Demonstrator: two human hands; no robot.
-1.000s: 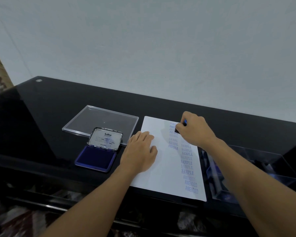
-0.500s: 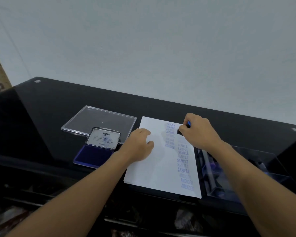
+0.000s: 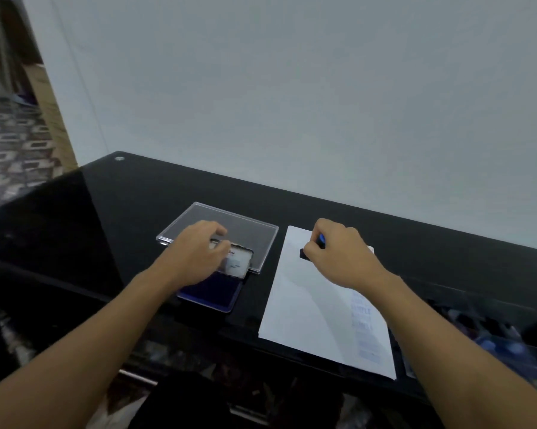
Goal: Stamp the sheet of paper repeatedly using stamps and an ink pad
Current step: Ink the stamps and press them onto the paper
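A white sheet of paper (image 3: 307, 308) lies on the black glass table (image 3: 106, 212), with blurred blue stamped words down its right side. My right hand (image 3: 338, 255) grips a small stamp (image 3: 305, 254) with a black base and blue handle, held low over the sheet's upper part. Left of the sheet sits the ink pad (image 3: 208, 297), blue and open, its lid (image 3: 239, 264) raised. My left hand (image 3: 192, 252) is at that lid, fingers over its top edge and thumb on its front; motion blur hides the exact contact.
A clear plastic box lid (image 3: 257, 239) lies flat behind the ink pad. At the right table edge stands a clear tray (image 3: 477, 332) with several blurred blue and dark items. A white wall runs behind the table; a doorway opens at far left.
My left hand left the paper and moved left onto the ink pad's raised lid. The right hand stayed over the upper sheet with the stamp. The camera view tilted and shifted.
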